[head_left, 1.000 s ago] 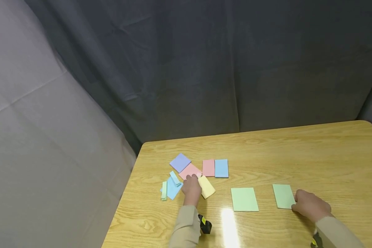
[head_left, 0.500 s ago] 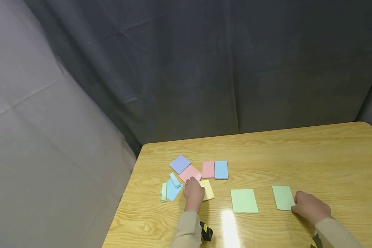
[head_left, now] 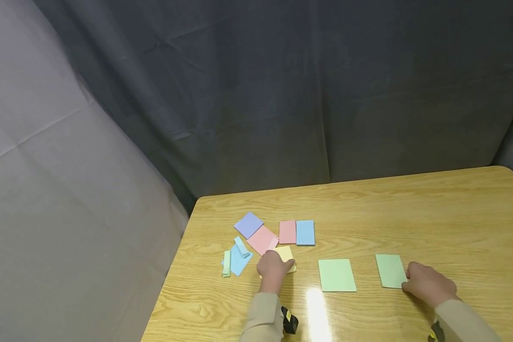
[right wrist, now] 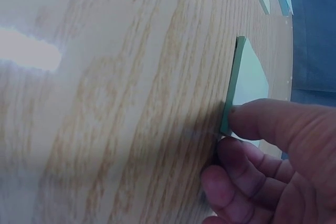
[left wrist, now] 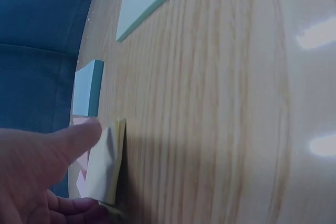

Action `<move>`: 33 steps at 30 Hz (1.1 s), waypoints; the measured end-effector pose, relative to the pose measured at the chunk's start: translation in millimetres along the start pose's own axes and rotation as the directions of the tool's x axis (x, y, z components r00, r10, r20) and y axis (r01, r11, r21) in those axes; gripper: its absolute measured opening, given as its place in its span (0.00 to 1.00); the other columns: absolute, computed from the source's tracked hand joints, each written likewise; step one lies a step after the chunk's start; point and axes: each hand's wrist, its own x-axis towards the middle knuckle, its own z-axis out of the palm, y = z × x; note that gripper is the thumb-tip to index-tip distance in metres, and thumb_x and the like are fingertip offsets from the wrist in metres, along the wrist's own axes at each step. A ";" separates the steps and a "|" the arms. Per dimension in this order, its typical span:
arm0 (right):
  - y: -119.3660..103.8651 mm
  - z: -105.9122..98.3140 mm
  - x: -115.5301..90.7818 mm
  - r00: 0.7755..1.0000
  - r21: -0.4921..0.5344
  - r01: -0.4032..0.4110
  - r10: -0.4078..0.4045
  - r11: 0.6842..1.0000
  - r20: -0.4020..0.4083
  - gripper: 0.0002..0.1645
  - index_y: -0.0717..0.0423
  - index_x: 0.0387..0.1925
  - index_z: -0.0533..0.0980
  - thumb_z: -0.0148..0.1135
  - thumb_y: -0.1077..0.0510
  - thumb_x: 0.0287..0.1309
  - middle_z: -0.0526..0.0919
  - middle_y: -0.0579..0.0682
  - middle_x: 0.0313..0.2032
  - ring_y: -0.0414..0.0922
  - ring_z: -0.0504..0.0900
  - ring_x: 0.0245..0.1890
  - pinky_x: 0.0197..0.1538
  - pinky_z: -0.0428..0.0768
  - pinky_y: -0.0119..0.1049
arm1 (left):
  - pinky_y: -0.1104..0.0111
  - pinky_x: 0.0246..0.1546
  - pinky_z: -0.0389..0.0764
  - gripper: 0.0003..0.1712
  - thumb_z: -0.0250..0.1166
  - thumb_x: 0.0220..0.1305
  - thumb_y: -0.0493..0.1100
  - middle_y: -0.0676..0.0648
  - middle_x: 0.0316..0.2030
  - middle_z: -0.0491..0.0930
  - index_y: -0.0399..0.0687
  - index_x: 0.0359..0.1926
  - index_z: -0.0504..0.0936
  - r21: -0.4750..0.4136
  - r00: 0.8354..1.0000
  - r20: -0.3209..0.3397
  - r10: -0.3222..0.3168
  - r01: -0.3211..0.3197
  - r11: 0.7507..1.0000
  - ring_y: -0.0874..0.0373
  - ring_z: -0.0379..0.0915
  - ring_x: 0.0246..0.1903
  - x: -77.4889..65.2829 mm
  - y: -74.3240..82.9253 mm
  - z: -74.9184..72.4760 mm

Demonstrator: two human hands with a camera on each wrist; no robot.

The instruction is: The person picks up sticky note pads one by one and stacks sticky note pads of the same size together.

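Left hand [head_left: 273, 267], fingers gripping yellow pad [head_left: 284, 252]; right hand [head_left: 429, 284], fingers pinching narrow green pad [head_left: 391, 270]; at its nine o'clock, square green pad [head_left: 337, 275].

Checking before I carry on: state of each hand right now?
Left hand: closed, holding the yellow pad.
Right hand: closed, pinching the rightmost green pad near a corner.

Shows a dark curtain [head_left: 239, 95] beyond a wood-grain table [head_left: 432, 213], pale grey cloth [head_left: 68, 213] on the left. Has a purple square [head_left: 249, 225] touching a pink square [head_left: 261, 239] at the table's left, and, nearer, a light blue square [head_left: 241, 265] overlapped by a blue strip [head_left: 241, 247] and a mint strip [head_left: 227, 263]. Includes, farther right, a small pink pad [head_left: 288, 232] beside a blue pad [head_left: 305, 232], then a green square [head_left: 337, 275], nearer, with a glare streak [head_left: 318, 316] in front.
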 end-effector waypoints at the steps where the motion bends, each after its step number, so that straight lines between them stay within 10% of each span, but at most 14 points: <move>1: -0.1 0.0 0.0 1.000 0.000 0.001 -0.001 1.000 -0.001 0.15 0.54 0.17 0.60 0.59 0.60 0.46 0.59 0.47 0.17 0.44 0.60 0.20 0.28 0.57 0.43 | 0.70 0.12 0.64 0.36 0.67 0.43 0.67 0.48 0.16 0.67 0.36 0.32 0.74 -0.001 1.000 0.000 -0.003 0.003 1.000 0.60 0.63 0.14 0.5 1.3 1.2; 7: -1.1 -1.2 -1.0 1.000 -0.004 0.004 -0.004 1.000 -0.001 0.15 0.54 0.18 0.60 0.59 0.60 0.46 0.59 0.47 0.17 0.44 0.60 0.20 0.28 0.57 0.43 | 0.60 0.26 0.76 0.39 0.74 0.39 0.58 0.39 0.30 0.72 0.32 0.40 0.70 -0.071 1.000 -0.006 -0.010 0.009 0.997 0.48 0.75 0.31 3.4 9.1 9.9; 21: -3.5 -1.9 -2.9 1.000 -0.007 0.011 -0.011 1.000 -0.007 0.14 0.55 0.19 0.61 0.58 0.61 0.46 0.59 0.48 0.19 0.45 0.61 0.22 0.29 0.58 0.45 | 0.56 0.27 0.75 0.29 0.66 0.54 0.52 0.37 0.33 0.69 0.29 0.43 0.72 -0.157 1.000 0.017 0.005 -0.002 0.988 0.45 0.72 0.31 0.2 12.8 13.5; 33: -4.6 -2.3 -3.4 1.000 -0.006 0.005 -0.005 1.000 -0.001 0.11 0.57 0.22 0.63 0.58 0.61 0.48 0.63 0.49 0.20 0.46 0.63 0.24 0.30 0.60 0.47 | 0.58 0.30 0.76 0.33 0.74 0.42 0.53 0.39 0.33 0.72 0.33 0.41 0.74 -0.113 0.997 0.055 0.057 -0.050 0.992 0.46 0.72 0.34 -2.4 21.6 6.7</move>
